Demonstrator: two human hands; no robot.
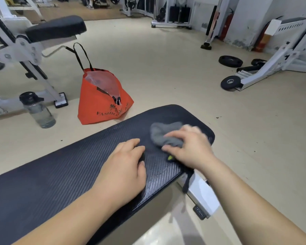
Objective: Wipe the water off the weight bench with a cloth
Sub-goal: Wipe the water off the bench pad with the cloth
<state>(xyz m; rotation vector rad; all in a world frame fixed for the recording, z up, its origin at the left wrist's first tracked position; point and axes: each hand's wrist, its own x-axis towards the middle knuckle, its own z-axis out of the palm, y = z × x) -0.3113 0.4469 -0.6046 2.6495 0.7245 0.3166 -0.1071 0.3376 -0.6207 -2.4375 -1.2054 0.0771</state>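
Your water bottle (pixel 37 110) stands on the floor at far left. The orange bag (pixel 102 103) sits near the weight bench (pixel 60 174). Both are off the pad, likely so the surface stays free for wiping. Your left hand (pixel 125 163) lies palm down on the pad with its fingers bent. I cannot tell whether they close on anything, but the placement reads as a brace to steady you. Just to its right, the grey cloth (pixel 164 133) lies bunched on the pad near the bench's rounded end, where I judge the water to be. Your right hand (pixel 189 147) presses on the cloth from above, fingers curled round its near edge and blurred. 2 weight plates (pixel 230 61) lie on the floor at far right, well apart from the bench.
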